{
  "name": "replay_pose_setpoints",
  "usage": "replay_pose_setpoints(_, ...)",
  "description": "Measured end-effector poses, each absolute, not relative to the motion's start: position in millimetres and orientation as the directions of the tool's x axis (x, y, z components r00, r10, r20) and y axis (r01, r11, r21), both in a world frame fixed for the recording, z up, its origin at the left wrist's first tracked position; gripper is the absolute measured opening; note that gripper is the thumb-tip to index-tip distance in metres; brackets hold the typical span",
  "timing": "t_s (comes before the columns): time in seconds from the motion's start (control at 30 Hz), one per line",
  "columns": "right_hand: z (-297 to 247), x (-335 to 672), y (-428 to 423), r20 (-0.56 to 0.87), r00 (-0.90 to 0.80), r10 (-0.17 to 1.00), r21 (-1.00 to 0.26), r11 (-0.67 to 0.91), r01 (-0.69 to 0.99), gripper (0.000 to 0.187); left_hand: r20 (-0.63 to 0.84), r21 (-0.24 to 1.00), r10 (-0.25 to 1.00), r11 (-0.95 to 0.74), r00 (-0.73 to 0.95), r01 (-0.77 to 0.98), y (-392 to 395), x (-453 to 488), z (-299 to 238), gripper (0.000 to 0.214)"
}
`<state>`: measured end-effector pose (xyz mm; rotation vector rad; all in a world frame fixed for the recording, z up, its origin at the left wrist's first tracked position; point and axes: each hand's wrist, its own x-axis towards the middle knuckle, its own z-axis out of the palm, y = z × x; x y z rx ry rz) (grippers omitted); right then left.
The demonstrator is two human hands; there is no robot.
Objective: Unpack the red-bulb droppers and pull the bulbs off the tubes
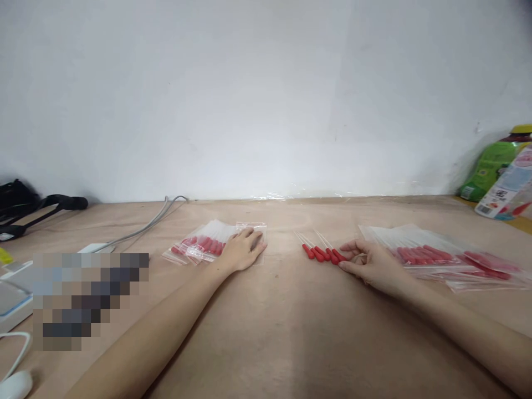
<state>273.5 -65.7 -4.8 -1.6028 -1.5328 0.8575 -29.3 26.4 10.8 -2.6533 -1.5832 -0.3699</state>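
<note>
Just right of the middle, several droppers (319, 255) with red rubber bulbs and thin clear tubes lie in a row on the wooden table. My right hand (368, 265) is at the right end of this row, its thumb and fingertips closed around the bulb of the last dropper (337, 256). My left hand (243, 249) lies palm down with fingers spread on a small clear zip bag (258, 228). Beside and partly under that hand is a pile of clear bags (203, 241) holding more red-bulbed droppers.
More bagged droppers (426, 255) lie to the right, near my right forearm. At the far right stand a green package (486, 166) and a white-and-pink packet (505, 185). Grey cables (145, 226), a black object (54, 208) and a white mouse (17, 385) are on the left.
</note>
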Motion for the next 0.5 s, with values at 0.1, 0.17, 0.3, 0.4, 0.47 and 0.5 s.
replay_pose_setpoints(0.1, -7.3, 272.1, -66.2, 0.057, 0.063, 0.996, -0.871, 0.018, 0.491, 0.036, 0.199, 0.103, 0.866, -0.484, 0.459, 0.869, 29.0, -41.1, 11.0, 0.044)
replay_pose_setpoints(0.17, -9.4, 272.0, -66.5, 0.093, 0.070, 0.993, -0.868, 0.046, 0.494, 0.037, 0.202, 0.122, 0.867, -0.483, 0.455, 0.867, 27.6, -46.7, 13.0, 0.045)
replay_pose_setpoints(0.3, -13.2, 272.4, -67.2, 0.182, 0.051, 0.982, -0.824, 0.124, 0.553, 0.042, 0.315, 0.159, 0.897, -0.372, 0.310, 0.915, 29.4, -59.8, 26.8, 0.041)
replay_pose_setpoints(0.4, -12.9, 271.7, -68.7, 0.185, 0.035, 0.982, -0.780, 0.125, 0.613, 0.045, 0.365, 0.122, 0.924, -0.166, 0.111, 0.979, 38.8, -79.4, 40.6, 0.035)
replay_pose_setpoints(0.47, -10.9, 270.4, -70.3, 0.170, 0.035, 0.985, -0.767, 0.110, 0.632, 0.045, 0.349, 0.120, 0.937, -0.035, -0.009, 0.992, 46.1, -95.4, 47.3, 0.049)
replay_pose_setpoints(0.5, -9.7, 269.5, -71.2, 0.163, 0.033, 0.986, -0.764, 0.105, 0.637, 0.044, 0.323, 0.131, 0.943, 0.031, -0.072, 0.991, 49.2, -103.1, 49.7, 0.057)
